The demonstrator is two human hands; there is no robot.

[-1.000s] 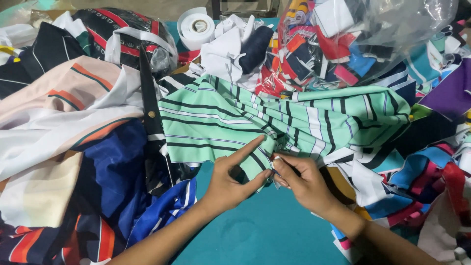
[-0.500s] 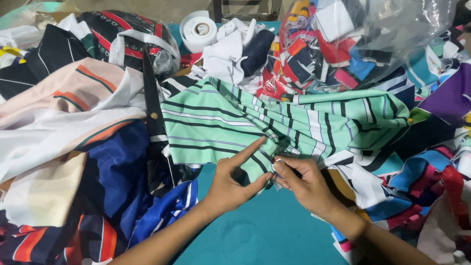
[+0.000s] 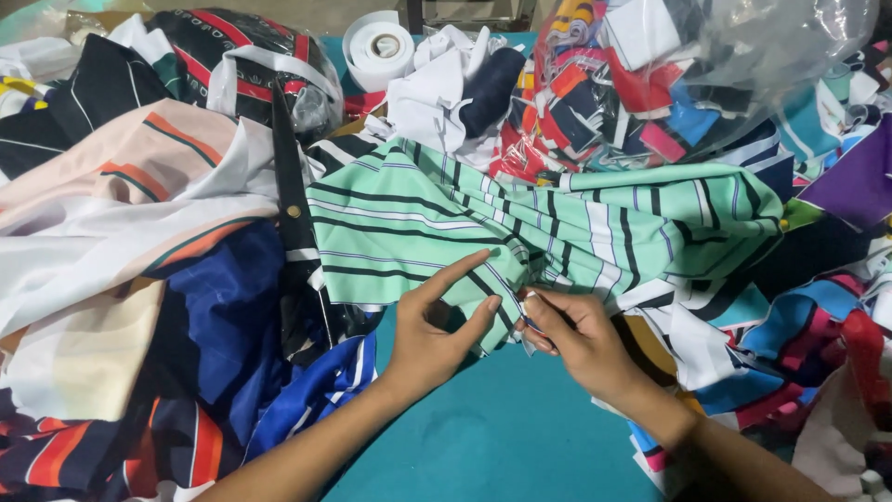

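mint-green striped fabric (image 3: 520, 223) lies spread across the middle of the teal counter (image 3: 502, 437), its lower edge bunched between both hands. the left hand (image 3: 437, 325) has its forefinger stretched along the cloth and its thumb pressed under the hem, a narrow grip pinching the fabric's edge. the right hand (image 3: 581, 335) is curled tight just beside it, fingertips closed on a small fold of the same edge; whether something small sits inside that pinch is too hidden to tell.

against half a second and a second ago, little has moved: the hands sit at the same spot on the hem, the left forefinger has dropped slightly flatter, and the cloth keeps the same lie. that reads as fine, steady work at one point of the edge rather than a shifting of the piece.

around it: black scissors (image 3: 295, 223) resting on the pile to the left, a white tape roll (image 3: 379, 45) at the top, a clear plastic bag of scraps (image 3: 669, 84), and navy fabric (image 3: 214, 307).
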